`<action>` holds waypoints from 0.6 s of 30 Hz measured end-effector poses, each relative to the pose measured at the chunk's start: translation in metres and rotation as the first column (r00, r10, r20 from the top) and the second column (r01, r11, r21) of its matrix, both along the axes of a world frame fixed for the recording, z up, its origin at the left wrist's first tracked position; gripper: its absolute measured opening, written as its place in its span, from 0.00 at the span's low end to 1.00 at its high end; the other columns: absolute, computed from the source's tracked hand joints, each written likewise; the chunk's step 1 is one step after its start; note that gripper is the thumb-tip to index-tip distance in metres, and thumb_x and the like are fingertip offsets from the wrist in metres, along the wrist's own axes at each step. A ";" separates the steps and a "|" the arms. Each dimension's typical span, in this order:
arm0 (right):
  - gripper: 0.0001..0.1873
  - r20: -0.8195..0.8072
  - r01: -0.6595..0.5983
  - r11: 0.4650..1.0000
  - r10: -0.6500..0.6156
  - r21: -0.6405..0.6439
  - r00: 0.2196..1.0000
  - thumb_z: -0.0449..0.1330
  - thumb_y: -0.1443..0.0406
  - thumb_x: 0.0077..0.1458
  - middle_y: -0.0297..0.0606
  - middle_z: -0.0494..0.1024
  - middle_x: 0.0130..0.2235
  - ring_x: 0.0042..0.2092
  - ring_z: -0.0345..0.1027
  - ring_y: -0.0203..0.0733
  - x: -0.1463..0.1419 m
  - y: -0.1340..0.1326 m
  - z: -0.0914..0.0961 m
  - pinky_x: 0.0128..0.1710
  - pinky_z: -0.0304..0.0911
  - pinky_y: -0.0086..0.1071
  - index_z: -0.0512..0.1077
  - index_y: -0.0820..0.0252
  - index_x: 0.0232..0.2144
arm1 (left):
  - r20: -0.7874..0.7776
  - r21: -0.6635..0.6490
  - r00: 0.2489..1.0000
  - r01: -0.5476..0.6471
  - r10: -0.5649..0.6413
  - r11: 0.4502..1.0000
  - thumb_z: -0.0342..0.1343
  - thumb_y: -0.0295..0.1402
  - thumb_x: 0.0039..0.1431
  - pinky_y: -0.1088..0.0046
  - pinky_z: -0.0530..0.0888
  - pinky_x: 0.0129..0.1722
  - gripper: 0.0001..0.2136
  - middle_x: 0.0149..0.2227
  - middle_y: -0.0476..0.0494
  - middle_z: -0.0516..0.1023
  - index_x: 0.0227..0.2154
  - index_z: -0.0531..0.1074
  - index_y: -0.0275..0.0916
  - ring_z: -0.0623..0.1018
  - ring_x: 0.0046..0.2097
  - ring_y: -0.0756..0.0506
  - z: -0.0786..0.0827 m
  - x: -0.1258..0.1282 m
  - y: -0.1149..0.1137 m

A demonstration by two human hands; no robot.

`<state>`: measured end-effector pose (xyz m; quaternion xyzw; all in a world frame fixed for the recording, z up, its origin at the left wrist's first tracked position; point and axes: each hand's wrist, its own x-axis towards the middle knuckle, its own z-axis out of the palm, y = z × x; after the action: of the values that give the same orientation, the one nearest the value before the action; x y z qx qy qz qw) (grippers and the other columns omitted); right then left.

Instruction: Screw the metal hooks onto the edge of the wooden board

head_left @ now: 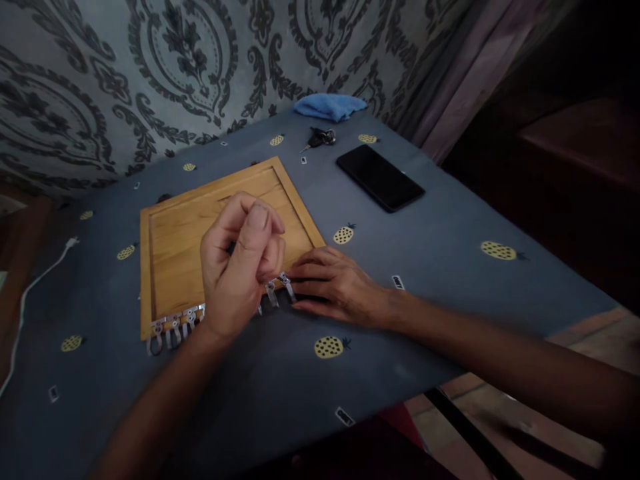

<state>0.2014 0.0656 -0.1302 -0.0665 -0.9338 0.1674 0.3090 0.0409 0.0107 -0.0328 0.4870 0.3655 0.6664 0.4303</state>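
Note:
A wooden framed board (pixel 185 233) with a raised rim lies on the table. Along its near edge runs a row of small metal hooks (pixel 176 327), partly hidden behind my left forearm. Over the board, my left hand (pixel 243 250) is raised and closed, thumb pressed on the curled fingers; whatever it may hold is hidden. My right hand (pixel 340 283) grips the board's near right corner. Its fingers lie close together beside the last hooks, and its thumb is out of sight.
A blue-grey pineapple-print cloth (pixel 400 260) covers the table. Beyond the board are a black phone (pixel 380 177), keys (pixel 320 138) and a blue cloth (pixel 330 107). A white cable (pixel 37 283) runs along the left. Patterned wall covering (pixel 210 67) stands behind the table.

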 end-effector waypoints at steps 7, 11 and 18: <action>0.14 0.005 -0.003 1.000 0.003 -0.011 1.000 0.59 0.58 0.67 0.42 0.83 0.48 0.50 0.71 0.47 0.000 -0.001 0.000 0.49 0.66 0.43 0.80 0.60 0.44 | 0.003 -0.001 1.000 0.011 -0.011 1.000 0.56 0.41 0.67 0.74 0.52 0.17 0.14 0.15 0.58 0.51 0.27 0.70 0.41 0.50 0.16 0.55 -0.005 0.000 -0.001; 0.14 0.006 0.000 1.000 0.000 -0.010 1.000 0.58 0.58 0.67 0.42 0.83 0.48 0.50 0.71 0.47 0.000 -0.001 0.001 0.49 0.66 0.43 0.80 0.60 0.44 | -0.007 -0.012 1.000 0.016 -0.016 1.000 0.57 0.41 0.67 0.74 0.53 0.18 0.13 0.16 0.59 0.51 0.27 0.69 0.41 0.51 0.16 0.55 -0.007 0.000 -0.001; 0.13 -0.007 0.000 1.000 0.000 0.005 1.000 0.59 0.59 0.67 0.40 0.83 0.46 0.49 0.72 0.47 -0.001 -0.001 0.003 0.49 0.66 0.42 0.80 0.60 0.41 | -0.053 -0.026 0.998 0.021 -0.023 0.999 0.54 0.40 0.69 0.73 0.52 0.19 0.13 0.16 0.57 0.55 0.29 0.70 0.41 0.54 0.18 0.55 -0.009 0.000 -0.005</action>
<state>0.2001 0.0651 -0.1271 -0.0651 -0.9332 0.1653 0.3123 0.0413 0.0057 -0.0417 0.5031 0.3800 0.6437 0.4338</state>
